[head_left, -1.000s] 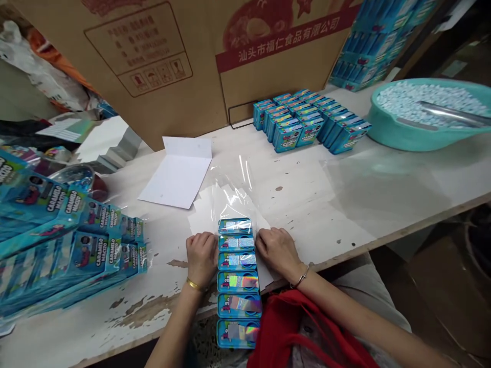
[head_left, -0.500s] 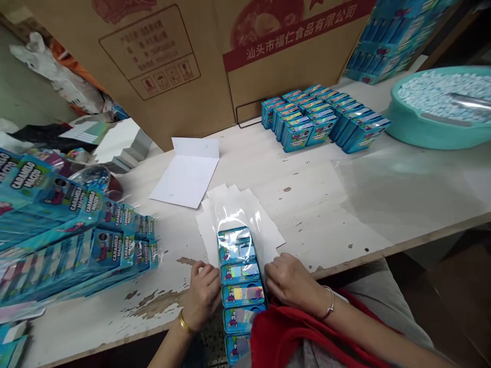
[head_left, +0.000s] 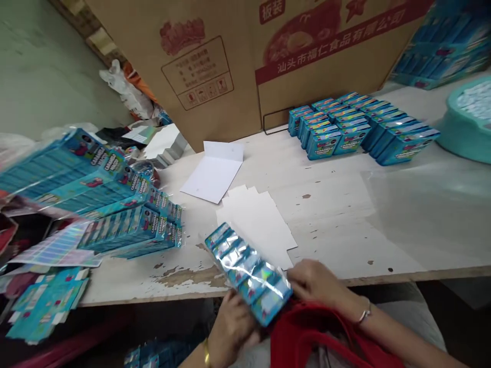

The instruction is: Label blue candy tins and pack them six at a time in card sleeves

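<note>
A clear-wrapped pack of small blue candy boxes [head_left: 247, 271] lies slantwise over the table's front edge, its plastic shining. My left hand [head_left: 235, 319] is closed on the pack's lower left side, fingers partly beneath it. The curled fingers of my right hand [head_left: 312, 281] grip at the near right end; the exact hold is partly hidden. Just beyond the pack is a fanned stack of white cards [head_left: 257, 220]. A folded white card [head_left: 210, 176] rests farther back on the table.
Rows of blue candy boxes [head_left: 345, 125] stand before a large cardboard carton [head_left: 241, 115]. Wrapped packs [head_left: 126, 189] are piled at left, near flat printed cartons [head_left: 49, 301]. A turquoise tub [head_left: 460, 128] of pale candies is at right, near a clear plastic sheet [head_left: 418, 204].
The pack has turned from pointing straight away to a slant, its far end swinging left and its near end rising to the table edge. Both hands moved with it; the view shifted left.
</note>
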The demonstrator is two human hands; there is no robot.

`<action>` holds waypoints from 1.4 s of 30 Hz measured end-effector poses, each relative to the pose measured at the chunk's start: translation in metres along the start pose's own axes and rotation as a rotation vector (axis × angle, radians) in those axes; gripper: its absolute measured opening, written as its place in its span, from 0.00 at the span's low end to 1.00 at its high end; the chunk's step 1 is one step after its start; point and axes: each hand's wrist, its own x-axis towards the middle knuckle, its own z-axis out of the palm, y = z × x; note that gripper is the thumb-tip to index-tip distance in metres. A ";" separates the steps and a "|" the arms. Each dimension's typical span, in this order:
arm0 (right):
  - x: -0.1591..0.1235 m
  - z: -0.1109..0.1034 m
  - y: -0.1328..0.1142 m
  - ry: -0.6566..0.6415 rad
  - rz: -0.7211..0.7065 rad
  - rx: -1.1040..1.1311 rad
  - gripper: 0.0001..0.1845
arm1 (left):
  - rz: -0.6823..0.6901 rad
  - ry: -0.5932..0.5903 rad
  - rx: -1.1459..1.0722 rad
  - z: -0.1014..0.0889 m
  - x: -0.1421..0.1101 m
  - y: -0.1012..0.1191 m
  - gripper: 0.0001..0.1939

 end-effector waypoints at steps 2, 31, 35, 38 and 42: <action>0.012 -0.020 0.015 0.117 0.229 0.108 0.21 | 0.063 0.043 0.082 0.004 0.038 0.021 0.14; 0.003 -0.044 -0.001 0.504 0.487 0.457 0.24 | -0.463 0.585 -0.815 -0.057 0.091 -0.050 0.15; -0.002 -0.040 -0.006 0.506 0.448 0.424 0.23 | -0.462 0.557 -0.833 -0.061 0.100 -0.047 0.16; -0.003 -0.039 -0.006 0.511 0.475 0.496 0.23 | -0.480 0.582 -0.834 -0.065 0.104 -0.044 0.17; -0.003 -0.042 -0.003 0.527 0.484 0.629 0.22 | -0.510 0.587 -0.838 -0.067 0.103 -0.042 0.19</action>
